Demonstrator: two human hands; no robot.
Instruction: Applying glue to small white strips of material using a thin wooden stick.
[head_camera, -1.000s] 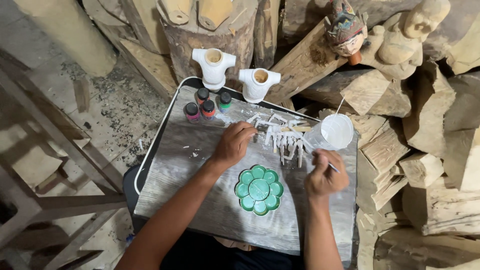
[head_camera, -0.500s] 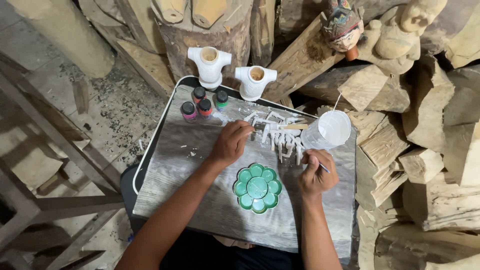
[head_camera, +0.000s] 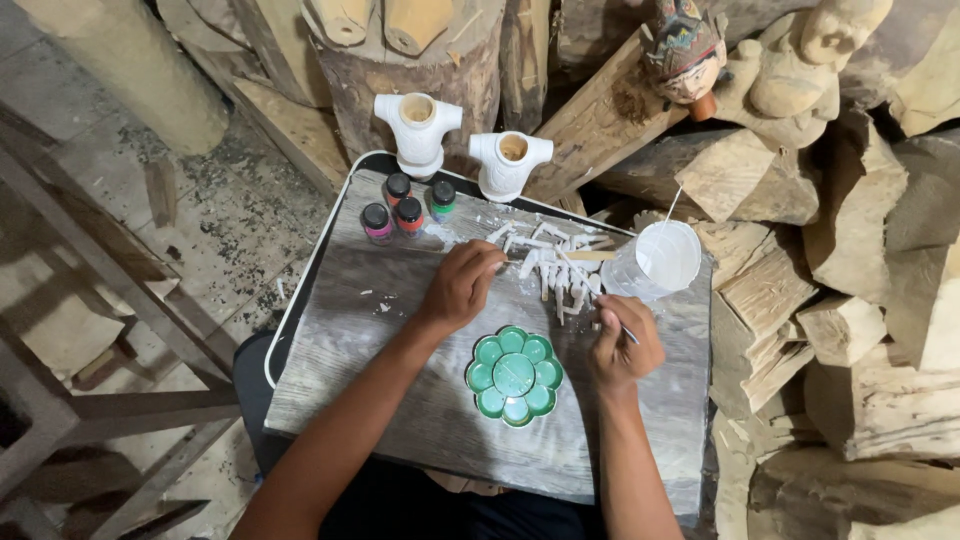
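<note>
Brush pinched in right hand.

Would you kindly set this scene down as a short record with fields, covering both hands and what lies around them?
Surface: grey wooden board
Left hand: holds a thin stick among the white carved pieces
Right hand: grips a thin brush
Between hands: green flower-shaped palette
Far edge: four small paint bottles, two white carved torsos
Right: white cup
Surroundings: stacked wood blocks
</note>
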